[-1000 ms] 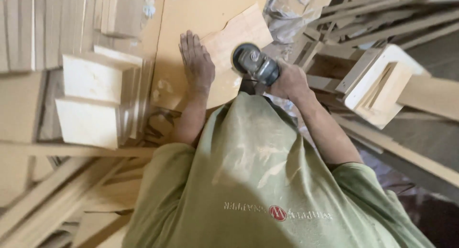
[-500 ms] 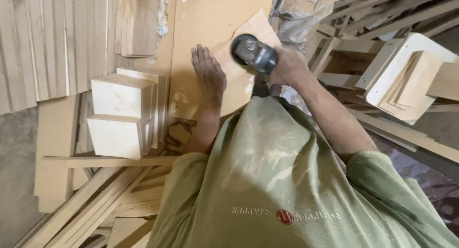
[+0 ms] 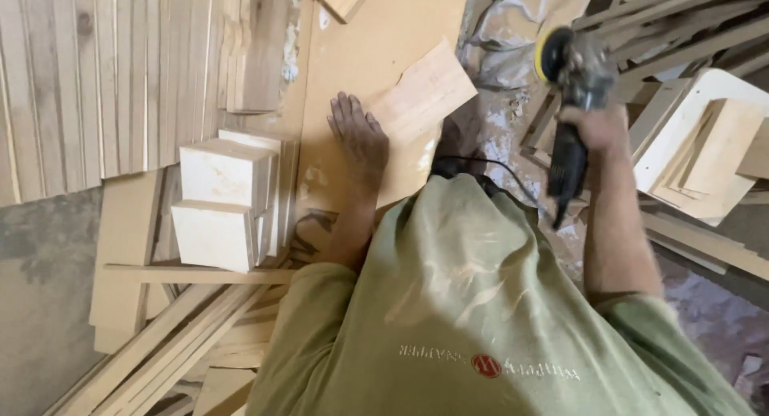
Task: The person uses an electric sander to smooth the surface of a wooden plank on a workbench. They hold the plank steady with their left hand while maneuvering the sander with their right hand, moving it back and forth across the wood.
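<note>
The left hand (image 3: 360, 137) lay flat, palm down, fingers together and stretched out, on a small wood panel (image 3: 416, 103) that rested on a larger board (image 3: 352, 55). The right hand (image 3: 591, 127) was lifted off to the right, well apart from the panel, its fingers clamped around the dark body of a sander (image 3: 569, 79); the tool's yellow-edged disc faced left and touched nothing, and its black cord (image 3: 497, 171) trailed down past the green shirt (image 3: 465, 304). Just left of the board stood stacked pale blocks (image 3: 220, 199), with long slats (image 3: 120, 79) leaning beyond them. On the right sat a pale wooden frame (image 3: 705, 143) among loose strips.
</note>
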